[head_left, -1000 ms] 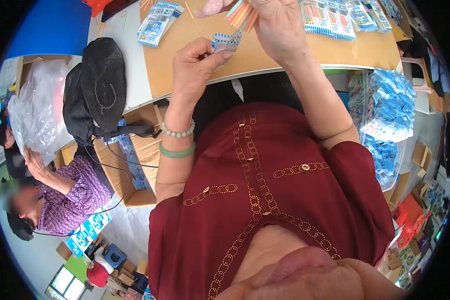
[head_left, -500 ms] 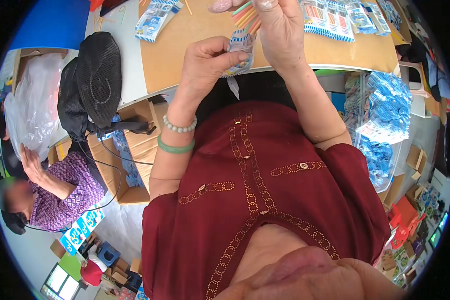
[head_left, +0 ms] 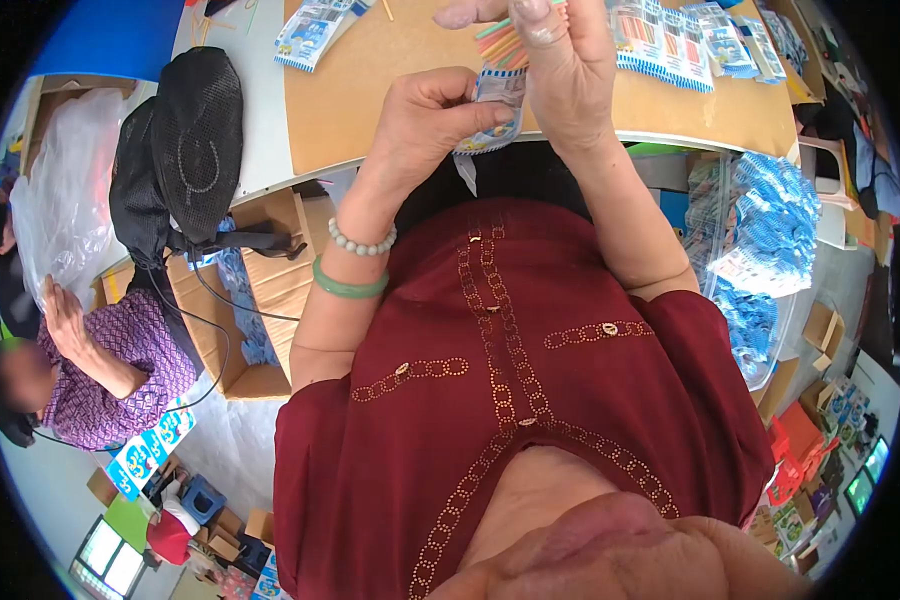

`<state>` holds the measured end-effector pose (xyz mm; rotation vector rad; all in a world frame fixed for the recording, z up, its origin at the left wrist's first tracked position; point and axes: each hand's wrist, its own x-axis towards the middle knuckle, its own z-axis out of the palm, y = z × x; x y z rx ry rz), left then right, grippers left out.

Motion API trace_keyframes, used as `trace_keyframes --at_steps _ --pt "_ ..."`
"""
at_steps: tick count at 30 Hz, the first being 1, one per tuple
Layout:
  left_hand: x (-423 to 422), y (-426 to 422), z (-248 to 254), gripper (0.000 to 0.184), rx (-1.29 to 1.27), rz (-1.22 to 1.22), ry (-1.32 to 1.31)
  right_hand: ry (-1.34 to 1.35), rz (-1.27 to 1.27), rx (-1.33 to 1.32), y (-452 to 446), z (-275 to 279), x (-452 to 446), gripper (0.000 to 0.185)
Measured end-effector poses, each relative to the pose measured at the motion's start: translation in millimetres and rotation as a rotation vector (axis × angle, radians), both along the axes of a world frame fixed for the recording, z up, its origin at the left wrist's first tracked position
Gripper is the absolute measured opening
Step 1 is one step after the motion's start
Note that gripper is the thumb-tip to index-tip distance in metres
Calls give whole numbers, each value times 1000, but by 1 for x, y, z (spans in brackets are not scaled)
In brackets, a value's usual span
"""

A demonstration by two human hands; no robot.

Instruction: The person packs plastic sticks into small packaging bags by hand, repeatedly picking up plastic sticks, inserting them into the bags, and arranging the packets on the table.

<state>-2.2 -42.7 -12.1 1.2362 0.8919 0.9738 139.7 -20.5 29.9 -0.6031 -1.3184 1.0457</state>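
My left hand (head_left: 425, 125) pinches a small clear plastic packet (head_left: 497, 95) with blue-and-white print between thumb and fingers. Beside it, my right hand (head_left: 568, 75) is closed around a bundle of thin coloured sticks (head_left: 500, 42), pink, green and orange. The sticks' lower ends meet the packet's upper end; whether they are inside it I cannot tell. Part of the right hand's fingers is cut off by the top edge. Several filled packets (head_left: 660, 42) lie on the tan table board (head_left: 390, 45) to the right, and another packet (head_left: 315, 32) lies to the left.
A black mesh bag (head_left: 195, 150) sits at the table's left edge. Below it stands an open cardboard box (head_left: 260, 350). A clear bin (head_left: 760, 290) at right holds many blue-and-white wrappers. At left, a co-worker in a purple patterned top (head_left: 130, 370) handles a clear plastic bag (head_left: 70, 190).
Both hands appear slightly further right in view, with the packet and stick bundle still held close together. The view itself has shifted a little.
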Motion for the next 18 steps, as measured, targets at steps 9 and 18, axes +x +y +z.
trace_keyframes --at_steps 9,18 --pt "3 0 -6 11 -1 54 -99 256 83 312 16 -22 -3 22" --pt "1 -3 -8 9 26 82 -127 315 336 369 21 -26 -4 24"
